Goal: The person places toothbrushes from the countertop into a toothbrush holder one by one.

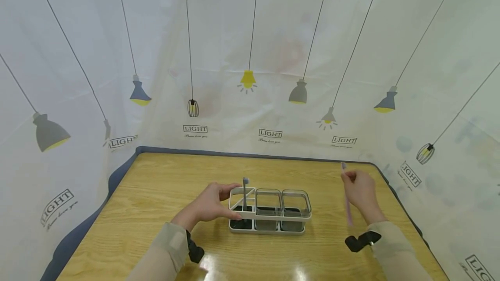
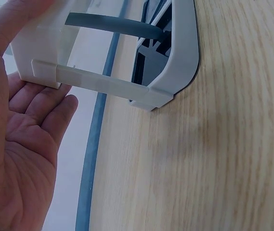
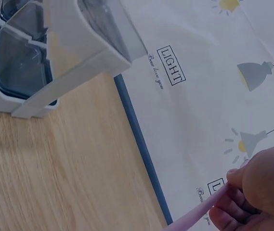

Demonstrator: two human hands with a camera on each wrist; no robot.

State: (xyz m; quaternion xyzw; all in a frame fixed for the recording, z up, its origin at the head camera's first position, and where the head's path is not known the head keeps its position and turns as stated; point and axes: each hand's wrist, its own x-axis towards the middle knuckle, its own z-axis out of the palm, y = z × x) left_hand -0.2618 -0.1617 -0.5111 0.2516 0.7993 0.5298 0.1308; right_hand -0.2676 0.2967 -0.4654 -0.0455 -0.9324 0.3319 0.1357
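A white toothbrush holder (image 1: pixel 273 218) with a dark base stands on the table in the head view. Two clear cups sit in its middle and right places, the nearer to the left being one clear cup (image 1: pixel 268 191). My left hand (image 1: pixel 208 203) grips the holder's left end, thumb on the near side and fingers at the far side. A grey toothbrush (image 1: pixel 245 195) stands in the divided left section, head up. Right of the holder and apart from it, my right hand (image 1: pixel 361 189) pinches a pink toothbrush (image 1: pixel 348 211) near its head. Its handle (image 3: pixel 194 215) points down.
The wooden table (image 1: pixel 175 172) has a blue-grey edge (image 1: pixel 218 154) along the back. Behind and beside it hangs a white curtain (image 1: pixel 222 47) printed with lamps. Black wrist cameras, such as the right one (image 1: pixel 362 242), are strapped over light sleeves.
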